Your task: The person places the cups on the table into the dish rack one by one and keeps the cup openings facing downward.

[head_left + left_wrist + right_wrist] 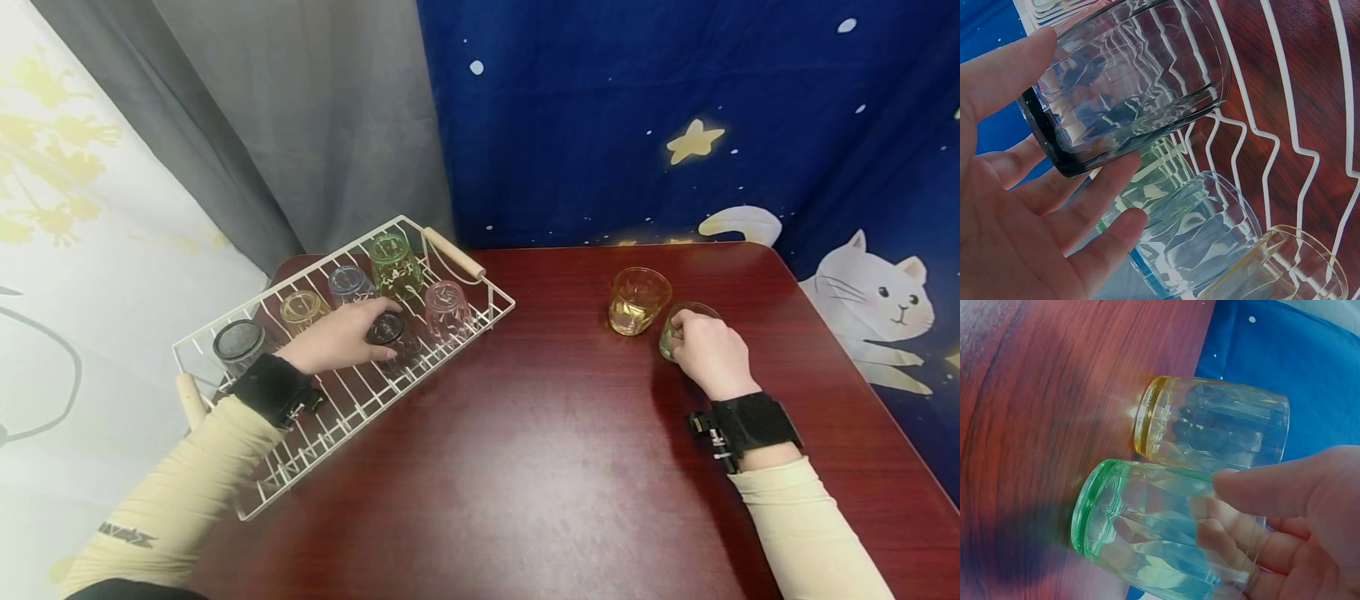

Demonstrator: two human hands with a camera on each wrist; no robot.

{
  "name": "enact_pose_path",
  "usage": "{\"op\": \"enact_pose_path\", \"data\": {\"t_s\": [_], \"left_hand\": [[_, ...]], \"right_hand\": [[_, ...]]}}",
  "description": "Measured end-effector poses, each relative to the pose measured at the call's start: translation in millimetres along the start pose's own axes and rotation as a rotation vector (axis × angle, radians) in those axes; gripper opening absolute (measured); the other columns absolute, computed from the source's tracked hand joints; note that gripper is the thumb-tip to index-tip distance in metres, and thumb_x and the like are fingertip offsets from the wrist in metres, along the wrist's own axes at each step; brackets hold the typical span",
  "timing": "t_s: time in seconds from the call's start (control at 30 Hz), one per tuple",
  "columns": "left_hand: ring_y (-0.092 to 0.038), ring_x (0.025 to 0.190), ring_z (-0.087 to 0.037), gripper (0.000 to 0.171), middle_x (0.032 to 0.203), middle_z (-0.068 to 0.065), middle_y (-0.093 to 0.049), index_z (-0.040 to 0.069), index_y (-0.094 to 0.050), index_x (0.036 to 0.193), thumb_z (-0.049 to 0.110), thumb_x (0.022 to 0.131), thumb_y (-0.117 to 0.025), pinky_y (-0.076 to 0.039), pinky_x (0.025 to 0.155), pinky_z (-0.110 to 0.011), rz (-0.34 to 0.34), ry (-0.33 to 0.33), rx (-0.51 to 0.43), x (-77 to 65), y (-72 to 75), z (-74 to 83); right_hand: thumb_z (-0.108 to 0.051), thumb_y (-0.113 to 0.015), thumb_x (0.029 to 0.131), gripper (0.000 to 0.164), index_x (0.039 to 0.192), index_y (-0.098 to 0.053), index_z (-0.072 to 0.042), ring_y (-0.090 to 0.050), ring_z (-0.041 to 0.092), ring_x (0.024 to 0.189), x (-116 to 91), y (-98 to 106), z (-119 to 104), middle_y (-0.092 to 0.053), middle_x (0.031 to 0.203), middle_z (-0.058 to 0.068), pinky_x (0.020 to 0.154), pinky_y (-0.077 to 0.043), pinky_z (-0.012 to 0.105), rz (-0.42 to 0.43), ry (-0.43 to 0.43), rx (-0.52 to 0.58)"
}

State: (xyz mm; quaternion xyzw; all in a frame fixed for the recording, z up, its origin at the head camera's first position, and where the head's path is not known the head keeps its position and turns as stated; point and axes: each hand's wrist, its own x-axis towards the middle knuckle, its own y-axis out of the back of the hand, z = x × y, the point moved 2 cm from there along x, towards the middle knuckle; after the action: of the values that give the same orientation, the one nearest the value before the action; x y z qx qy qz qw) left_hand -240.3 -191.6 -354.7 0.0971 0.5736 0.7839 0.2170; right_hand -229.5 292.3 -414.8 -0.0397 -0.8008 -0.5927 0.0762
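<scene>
In the head view, my left hand (341, 335) is at an upside-down dark grey glass (388, 330) in a white wire rack. The left wrist view has the thumb on one side of this glass's thick base (1054, 140) and fingertips on the other, pinching it. Over the table's right part, my right hand (712, 354) grips a clear green glass (1147, 531) near its rim, thumb outside and fingers seen through the wall. This glass is upright, its green base close over the tabletop. A yellow glass (637, 300) stands upright right beside it.
The wire rack (345, 429) with wooden handles (454, 252) also holds upside-down glasses: green (395, 265), blue (349, 283), yellow (303, 310), pink (447, 307) and grey (240, 340). Behind the reddish-brown table (525, 467) hang grey and blue curtains (570, 125).
</scene>
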Motion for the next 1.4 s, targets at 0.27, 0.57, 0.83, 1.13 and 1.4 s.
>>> {"op": "enact_pose_path", "data": {"t_s": [0.27, 0.57, 0.83, 1.13, 1.4], "left_hand": [[-0.056, 0.124, -0.034, 0.068, 0.132, -0.018, -0.059, 0.008, -0.047, 0.137, 0.028, 0.08, -0.078, -0.045, 0.105, -0.05, 0.009, -0.021, 0.004, -1.2, -0.9, -1.1], [-0.053, 0.128, -0.035, 0.066, 0.136, -0.018, -0.056, 0.006, -0.047, 0.139, 0.033, 0.084, -0.073, -0.045, 0.107, -0.051, 0.021, -0.041, 0.007, -4.1, 1.7, -0.5], [-0.056, 0.126, -0.031, 0.052, 0.135, -0.014, -0.058, 0.007, -0.052, 0.135, 0.036, 0.093, -0.062, -0.045, 0.106, -0.048, 0.146, -0.033, 0.006, -3.8, 17.1, 10.1], [-0.059, 0.122, -0.024, 0.036, 0.126, -0.007, -0.064, 0.012, -0.062, 0.125, 0.034, 0.099, -0.054, -0.047, 0.104, -0.043, 0.33, -0.074, -0.084, -2.0, 28.7, 35.0], [-0.057, 0.126, -0.021, 0.04, 0.132, -0.006, -0.063, 0.013, -0.056, 0.134, 0.033, 0.1, -0.052, -0.044, 0.108, -0.039, 0.393, -0.181, -0.139, 6.3, 25.2, 65.1]], "right_hand": [[-0.009, -0.062, 0.081, 0.018, 0.098, -0.066, -0.002, -0.064, 0.042, 0.071, 1, 5, -2, -0.069, 0.085, 0.021, 0.047, -0.047, 0.051, -0.015, -0.011, 0.008], [-0.01, -0.065, 0.08, 0.015, 0.094, -0.067, -0.003, -0.063, 0.045, 0.071, -3, 16, -6, -0.069, 0.083, 0.02, 0.047, -0.046, 0.052, 0.016, -0.035, 0.032], [-0.013, -0.061, 0.085, 0.017, 0.097, -0.067, -0.002, -0.063, 0.044, 0.073, -9, 42, -15, -0.069, 0.087, 0.02, 0.046, -0.044, 0.049, 0.127, -0.086, 0.06], [-0.012, -0.065, 0.086, 0.017, 0.1, -0.068, -0.004, -0.06, 0.024, 0.067, -18, 68, -50, -0.071, 0.083, 0.017, 0.057, -0.039, 0.034, 0.294, -0.019, 0.215], [-0.011, -0.072, 0.084, 0.014, 0.096, -0.067, -0.006, -0.04, -0.02, 0.066, -24, 71, -84, -0.07, 0.082, 0.01, 0.059, -0.033, 0.01, 0.376, 0.1, 0.396]]}}
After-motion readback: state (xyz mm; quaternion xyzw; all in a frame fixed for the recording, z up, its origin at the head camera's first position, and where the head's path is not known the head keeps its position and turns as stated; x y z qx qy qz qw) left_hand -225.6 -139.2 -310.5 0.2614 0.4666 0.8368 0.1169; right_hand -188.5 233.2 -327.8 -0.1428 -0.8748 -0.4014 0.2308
